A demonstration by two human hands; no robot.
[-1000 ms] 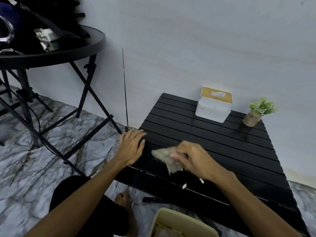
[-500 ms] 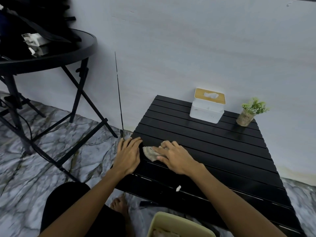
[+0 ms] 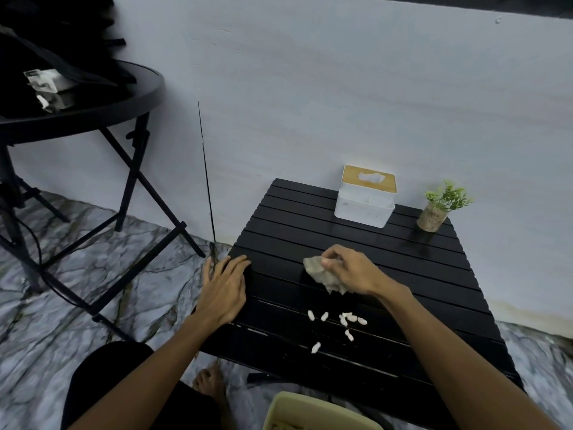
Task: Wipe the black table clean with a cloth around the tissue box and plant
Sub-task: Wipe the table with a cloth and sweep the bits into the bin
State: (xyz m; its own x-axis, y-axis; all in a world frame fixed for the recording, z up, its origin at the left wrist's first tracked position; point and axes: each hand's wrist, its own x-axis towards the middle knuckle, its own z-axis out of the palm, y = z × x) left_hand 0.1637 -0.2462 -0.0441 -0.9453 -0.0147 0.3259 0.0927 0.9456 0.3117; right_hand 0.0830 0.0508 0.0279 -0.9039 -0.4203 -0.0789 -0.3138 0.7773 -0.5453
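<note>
A low black slatted table [image 3: 403,274] stands against the wall. My right hand [image 3: 353,270] grips a crumpled grey cloth [image 3: 322,274] and presses it on the middle slats. My left hand [image 3: 224,283] lies flat on the table's left edge, fingers spread, holding nothing. Several small white crumbs [image 3: 344,321] lie on the slats in front of the cloth. A white tissue box [image 3: 366,197] with a wooden lid sits at the back. A small green plant [image 3: 440,206] in a rough pot stands at the back right corner.
A pale yellow bin [image 3: 313,414] sits below the table's near edge. A round black folding table [image 3: 93,110] with dark bags on it stands to the left. A thin black rod [image 3: 206,178] leans on the wall. The floor [image 3: 77,280] is marbled grey; my foot [image 3: 210,383] rests near the table.
My right hand has slid the cloth from beside my left hand toward the table's middle, uncovering several white crumbs. My left hand stays on the edge.
</note>
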